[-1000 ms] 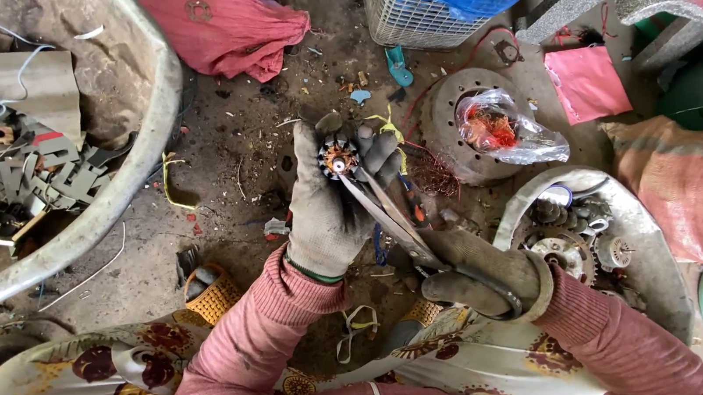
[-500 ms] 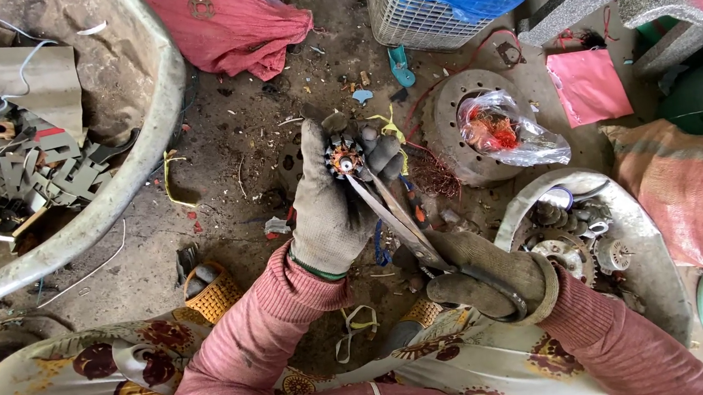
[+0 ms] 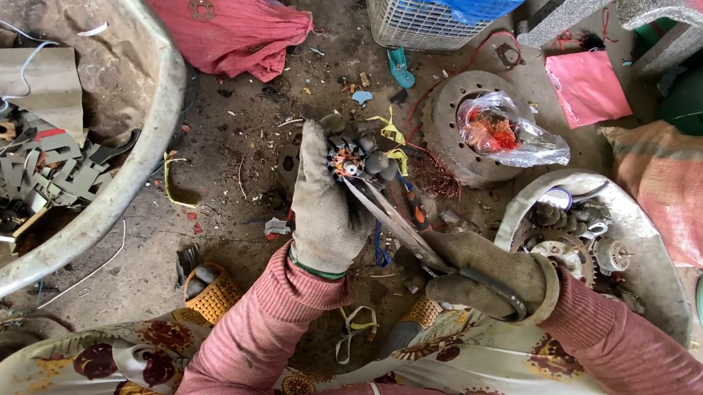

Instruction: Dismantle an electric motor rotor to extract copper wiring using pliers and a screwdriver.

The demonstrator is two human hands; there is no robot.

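My left hand point(image 3: 324, 205), in a dirty grey glove, grips a small round motor rotor point(image 3: 350, 160) with copper windings, held up in the middle of the view. My right hand point(image 3: 485, 272), also gloved, holds a pair of long metal shears point(image 3: 399, 223) by the handles. The blades run up to the left and their tips touch the rotor's face. Both arms wear pink sleeves. Loose copper wire point(image 3: 431, 172) lies on the ground just right of the rotor.
A large grey basin point(image 3: 148, 150) of scrap metal and wires sits at left. At right is a smaller basin point(image 3: 637, 227) of motor parts, a round metal disc point(image 3: 448, 116) bearing a plastic bag of copper, a blue-lined basket point(image 3: 435, 3), and red cloth point(image 3: 234, 17).
The rotor and my left hand have shifted slightly; the shears stay against the rotor's face. Otherwise little has moved.
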